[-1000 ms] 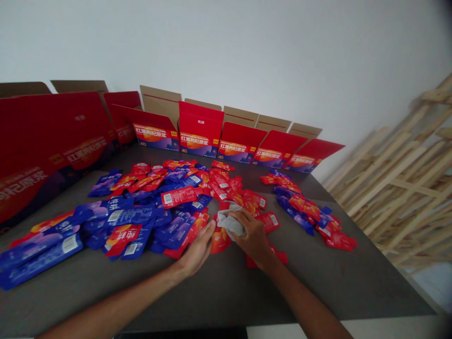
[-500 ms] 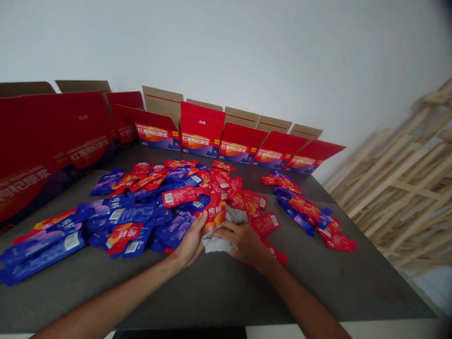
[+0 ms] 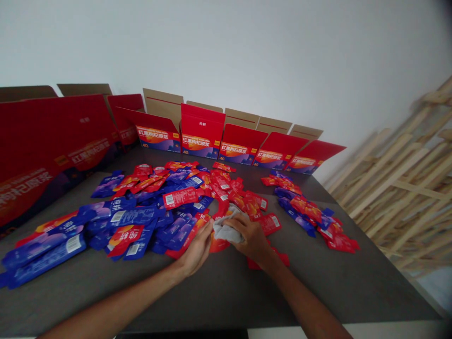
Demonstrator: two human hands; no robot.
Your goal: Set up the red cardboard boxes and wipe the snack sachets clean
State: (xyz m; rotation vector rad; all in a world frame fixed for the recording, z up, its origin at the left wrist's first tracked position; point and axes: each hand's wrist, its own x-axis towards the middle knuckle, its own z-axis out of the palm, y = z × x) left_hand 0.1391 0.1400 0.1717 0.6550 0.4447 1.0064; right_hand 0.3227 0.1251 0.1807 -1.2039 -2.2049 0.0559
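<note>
My left hand [image 3: 196, 248] is closed on the left edge of a red and orange pouch [image 3: 218, 246], its fingers partly hidden behind it. Bunched in my right hand [image 3: 251, 237] is a light grey cloth [image 3: 228, 230], pressed against the pouch's face and covering most of it. Just left of my hands lies a heap of blue pouches [image 3: 134, 216] mixed with red ones. Beyond and to the right of the cloth, red pouches [image 3: 266, 223] are spread on the dark grey table [image 3: 219, 296].
Open red cartons [image 3: 235, 149] stand in a row along the back. Larger red boxes [image 3: 42, 155] rise at the left. A smaller pile of red and blue pouches [image 3: 307, 207] lies at right. Wooden slats [image 3: 406, 188] lean beyond the table's right edge.
The cloth has moved up over the front of the red pouch, hiding its printing. The pouch has tipped and lowered, and my left hand has turned slightly with it.
</note>
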